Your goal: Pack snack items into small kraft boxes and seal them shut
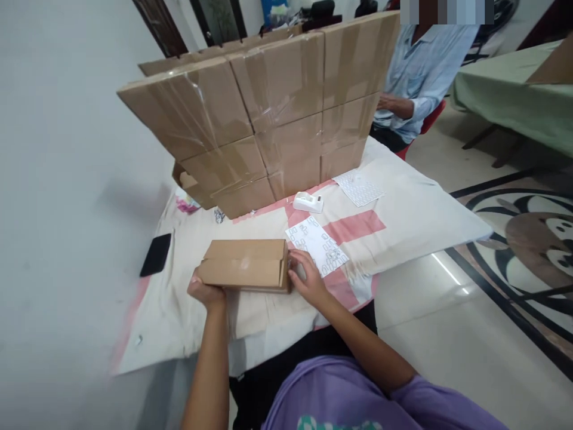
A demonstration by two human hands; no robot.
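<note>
A closed brown cardboard box (244, 266) is in front of me, above the near part of the cloth-covered table. My left hand (205, 291) grips its left end from below and the side. At the right end, the fingers of my right hand (308, 279) are bent against the box's edge; whether they pinch a flap or a bit of tape is too small to make out. A printed white sheet (317, 245) lies just beyond my right hand. Farther back sits a white tape dispenser (308, 202).
A tall wall of taped cardboard boxes (286, 113) stands across the table's far side. Behind it, a person (414, 77) in a light blue shirt sits at the right. A black phone-like object (156, 255) lies left, and another printed sheet (359, 187) lies right.
</note>
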